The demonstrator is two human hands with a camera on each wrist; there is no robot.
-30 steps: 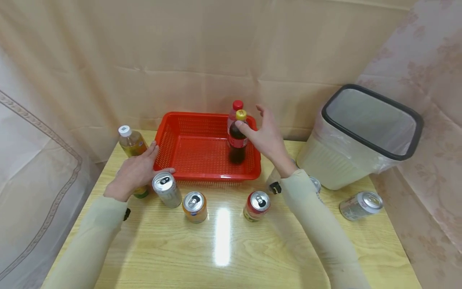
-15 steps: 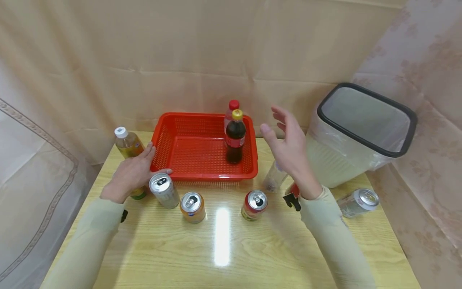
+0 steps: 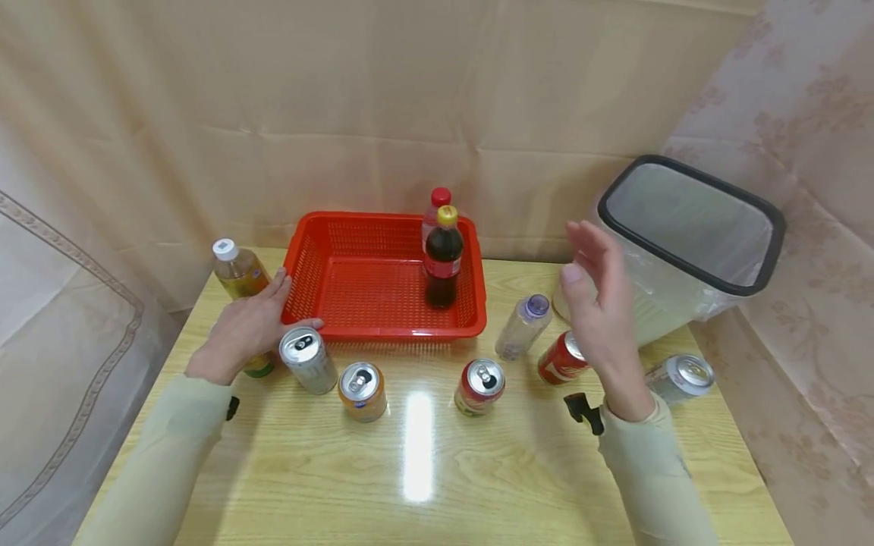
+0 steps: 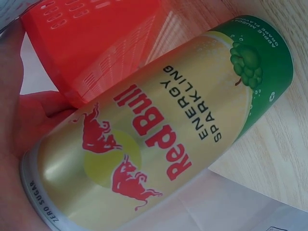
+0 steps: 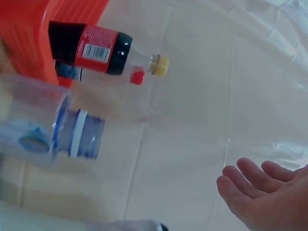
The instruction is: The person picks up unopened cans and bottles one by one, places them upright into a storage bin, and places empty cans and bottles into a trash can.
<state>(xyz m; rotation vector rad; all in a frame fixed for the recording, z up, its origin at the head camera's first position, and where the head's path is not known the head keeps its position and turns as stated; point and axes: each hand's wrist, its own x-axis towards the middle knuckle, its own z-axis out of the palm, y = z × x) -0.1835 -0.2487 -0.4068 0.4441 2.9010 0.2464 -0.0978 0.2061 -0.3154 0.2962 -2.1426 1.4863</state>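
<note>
My left hand (image 3: 242, 334) rests its straight fingers against the left side of the red plastic basket (image 3: 382, 334), with the thumb at the front rim. Below that hand stands a gold and green Red Bull can (image 4: 130, 144), mostly hidden in the head view. Inside the basket, at its right end, a cola bottle with a yellow cap (image 3: 444, 258) stands upright before a red-capped bottle (image 3: 440, 199). My right hand (image 3: 604, 311) hovers with loose fingers and holds nothing, left of the lined bin (image 3: 655, 303). Nearby stand an uncapped clear bottle (image 3: 519, 334) and a red Coca-Cola can (image 3: 561, 360).
A white-capped tea-coloured bottle (image 3: 239, 269) stands behind my left hand. Along the front are a silver can (image 3: 314, 364), an orange can (image 3: 363, 394) and a red can (image 3: 478, 390). Another silver can (image 3: 683, 378) sits at right. A curtain (image 3: 382, 114) backs the table.
My right hand has moved away from the cola bottle, rightward toward the bin, revealing the uncapped bottle and Coca-Cola can. The cola bottle stays in the basket. My left hand keeps its place.
</note>
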